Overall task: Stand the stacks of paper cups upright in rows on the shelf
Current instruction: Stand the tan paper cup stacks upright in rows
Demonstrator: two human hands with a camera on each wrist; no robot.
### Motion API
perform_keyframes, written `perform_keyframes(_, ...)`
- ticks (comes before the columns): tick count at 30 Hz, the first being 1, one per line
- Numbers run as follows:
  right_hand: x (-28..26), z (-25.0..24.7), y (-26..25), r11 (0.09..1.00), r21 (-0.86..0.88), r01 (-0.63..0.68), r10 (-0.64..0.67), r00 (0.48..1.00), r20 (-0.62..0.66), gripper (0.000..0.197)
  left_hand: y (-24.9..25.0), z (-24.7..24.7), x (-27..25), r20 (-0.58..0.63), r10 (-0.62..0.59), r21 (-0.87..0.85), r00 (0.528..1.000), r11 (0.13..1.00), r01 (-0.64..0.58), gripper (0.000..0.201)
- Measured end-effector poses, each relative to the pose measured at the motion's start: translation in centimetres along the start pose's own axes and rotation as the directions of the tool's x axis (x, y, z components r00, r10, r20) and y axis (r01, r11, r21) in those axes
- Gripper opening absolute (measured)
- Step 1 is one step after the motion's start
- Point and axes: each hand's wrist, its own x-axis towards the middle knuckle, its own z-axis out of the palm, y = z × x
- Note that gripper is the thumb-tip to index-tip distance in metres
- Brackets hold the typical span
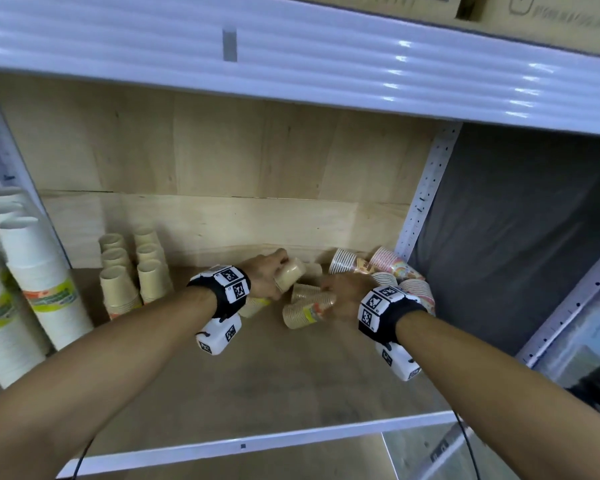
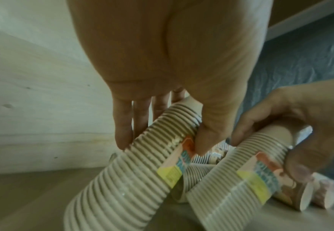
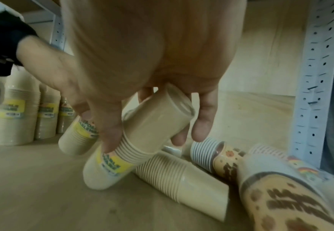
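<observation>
On the wooden shelf (image 1: 257,382), my left hand (image 1: 274,271) grips a tilted stack of beige paper cups (image 1: 291,271), fingers (image 2: 122,125) on one side and thumb on the other of its ribbed rims (image 2: 126,171). Right beside it, my right hand (image 1: 336,292) grips a second beige stack (image 1: 307,311) with a yellow label, lifted at a slant off the board (image 3: 142,136). Several beige stacks (image 1: 132,275) stand upright in two rows at the back left. More stacks, beige (image 3: 181,179) and patterned (image 1: 378,268), lie on their sides at the back right.
Tall white cup stacks (image 1: 32,271) stand left of the shelf bay. A perforated white post (image 1: 426,188) bounds the right side, with grey cloth behind it. The upper shelf's white edge (image 1: 291,64) overhangs. Bare board lies in front of the hands.
</observation>
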Motion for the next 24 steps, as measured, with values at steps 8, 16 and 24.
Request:
perform_keyframes(8,1.5,-2.9,-2.6,0.995,0.097,0.025,-0.030,0.999,0.044,0.053,-0.4,-0.7,-1.3,-0.036,-0.038,-0.242,0.999,0.970,0.028,0.074)
perform_keyframes(16,3.1,-3.6,-4.6,0.990,0.139,0.013,-0.013,1.000,-0.004,0.054,-1.6,0.6,-2.0,-0.071,-0.093,-0.403,0.993,0.914,0.056,0.083)
perform_keyframes(24,3.6,-4.0,-5.4,0.989,0.148,0.010,0.002,0.997,-0.077,0.045,-1.9,0.0,-1.9,-0.098,-0.094,-0.440,0.991,0.897,0.042,0.059)
